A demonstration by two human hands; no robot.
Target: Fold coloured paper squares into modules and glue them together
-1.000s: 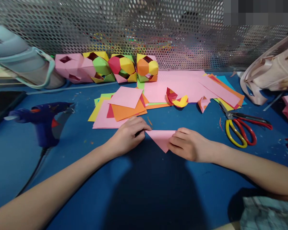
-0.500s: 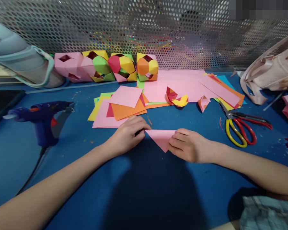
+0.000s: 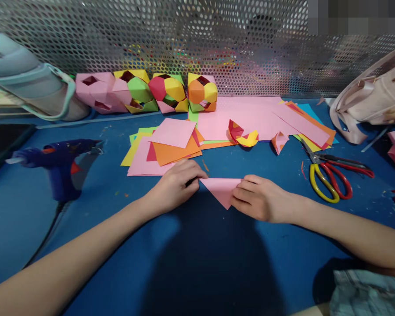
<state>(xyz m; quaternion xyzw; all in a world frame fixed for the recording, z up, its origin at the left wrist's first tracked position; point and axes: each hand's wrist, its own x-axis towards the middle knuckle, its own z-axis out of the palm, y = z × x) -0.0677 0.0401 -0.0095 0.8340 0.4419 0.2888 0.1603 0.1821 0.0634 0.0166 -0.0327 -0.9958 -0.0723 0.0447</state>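
A piece of pink paper (image 3: pixel 220 188), folded into a triangle, lies on the blue table with its long edge away from me and a point towards me. The fingers of my left hand (image 3: pixel 178 184) are closed at its left corner. My right hand (image 3: pixel 258 198) grips the right part, covering that corner. Just beyond my left hand lies a stack of coloured paper squares (image 3: pixel 176 131). Farther off sit small folded red and yellow paper pieces (image 3: pixel 246 138) and a pink one (image 3: pixel 279 142).
A blue glue gun (image 3: pixel 57 164) with a cord stands on the left, near a dark phone (image 3: pixel 6 140). Scissors (image 3: pixel 324 180) and pliers (image 3: pixel 347 161) lie right. Several folded paper balls (image 3: pixel 171 93) line the perforated metal panel (image 3: pixel 250 52). A bag (image 3: pixel 378 96) is at right.
Both hands stay on the pink paper in nearly the same place. The view has shifted very slightly; nothing else visibly moves.
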